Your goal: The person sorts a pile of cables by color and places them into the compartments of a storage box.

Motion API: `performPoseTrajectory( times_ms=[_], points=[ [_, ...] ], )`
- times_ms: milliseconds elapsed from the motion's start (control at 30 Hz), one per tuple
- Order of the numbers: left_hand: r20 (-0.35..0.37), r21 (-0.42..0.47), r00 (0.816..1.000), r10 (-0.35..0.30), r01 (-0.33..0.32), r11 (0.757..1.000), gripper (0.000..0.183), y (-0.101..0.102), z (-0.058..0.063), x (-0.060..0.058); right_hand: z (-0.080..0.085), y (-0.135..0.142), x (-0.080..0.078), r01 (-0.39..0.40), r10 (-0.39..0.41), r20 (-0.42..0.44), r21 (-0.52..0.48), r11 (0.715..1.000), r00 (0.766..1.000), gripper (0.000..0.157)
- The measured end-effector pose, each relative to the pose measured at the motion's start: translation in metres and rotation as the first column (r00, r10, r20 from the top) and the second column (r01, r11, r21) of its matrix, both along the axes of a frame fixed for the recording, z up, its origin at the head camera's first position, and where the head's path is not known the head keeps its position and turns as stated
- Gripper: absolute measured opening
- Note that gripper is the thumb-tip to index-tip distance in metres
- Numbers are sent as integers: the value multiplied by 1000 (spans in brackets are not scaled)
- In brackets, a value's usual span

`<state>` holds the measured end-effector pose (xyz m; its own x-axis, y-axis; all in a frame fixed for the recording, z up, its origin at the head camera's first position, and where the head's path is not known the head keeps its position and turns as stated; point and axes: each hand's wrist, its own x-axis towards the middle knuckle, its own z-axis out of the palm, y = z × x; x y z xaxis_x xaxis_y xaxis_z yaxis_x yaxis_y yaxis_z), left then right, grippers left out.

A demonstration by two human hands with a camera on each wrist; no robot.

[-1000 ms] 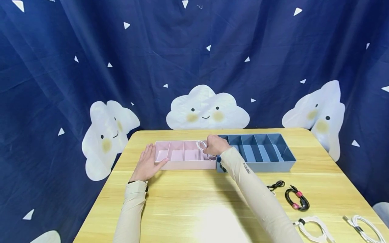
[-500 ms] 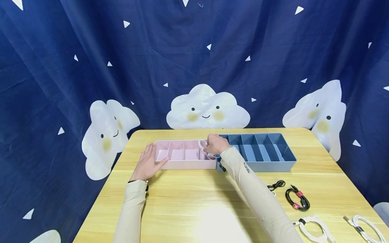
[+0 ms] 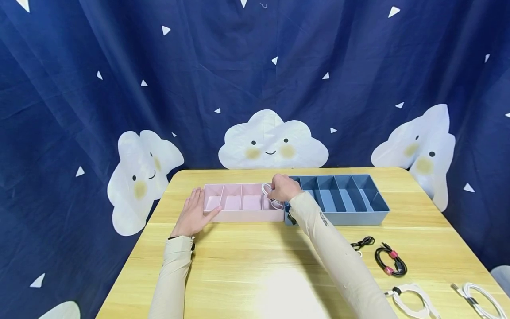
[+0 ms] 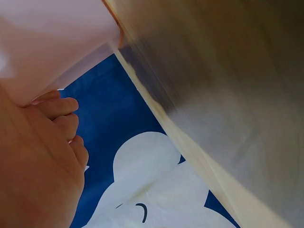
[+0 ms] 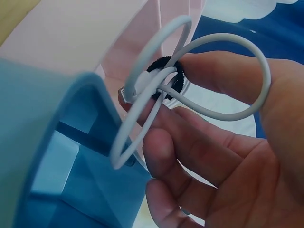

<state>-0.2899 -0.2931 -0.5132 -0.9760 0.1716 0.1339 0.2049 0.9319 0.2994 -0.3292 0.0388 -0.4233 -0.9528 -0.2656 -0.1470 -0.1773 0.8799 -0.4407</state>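
A coiled white cable [image 5: 137, 109] with a black strap round it is pinched between thumb and fingers of my right hand [image 3: 283, 188]. It hangs at the right-end compartment of the pink divided box [image 3: 244, 216], close to the blue divided box [image 3: 346, 219]. Its plug end shows in the right wrist view. My left hand [image 3: 193, 215] rests against the left end of the pink box, fingers laid along that end and thumb over the front rim. My right hand and sleeve hide the left part of the blue box.
Toward the table's right front lie a small black cable [image 3: 363, 242], a black cable with red straps [image 3: 376, 261], a white cable with a black strap [image 3: 416, 313] and another white cable [image 3: 485, 296]. Something black [image 3: 292, 219] shows at the blue box's front left. A curtain hangs behind.
The white cable's loop has shifted slightly to the right in the head view, with my right hand still gripping it. My left hand stays in place on the pink box.
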Motion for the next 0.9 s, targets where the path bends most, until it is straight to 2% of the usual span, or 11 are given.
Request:
performPoseTrajectory(
  times_ms=[367, 567, 733, 900],
  points=[
    [18, 13, 1000, 5, -5, 1000, 108, 0, 0, 0, -5, -2, -4, 2, -2, 9, -29, 1000, 1000, 54],
    [2, 5, 1000, 3, -3, 1000, 108, 1, 1, 0, -7, -1, -5, 25, -24, 23, -45, 999, 999, 55],
    [-11, 7, 1000, 1, -1, 1000, 107, 1, 2, 0, -4, 0, -5, 71, -72, -25, -51, 996, 997, 52],
    [-15, 0, 1000, -5, 5, 1000, 107, 1, 2, -1, 0, 4, -3, 102, -107, -80, -69, 992, 991, 40]
  ],
)
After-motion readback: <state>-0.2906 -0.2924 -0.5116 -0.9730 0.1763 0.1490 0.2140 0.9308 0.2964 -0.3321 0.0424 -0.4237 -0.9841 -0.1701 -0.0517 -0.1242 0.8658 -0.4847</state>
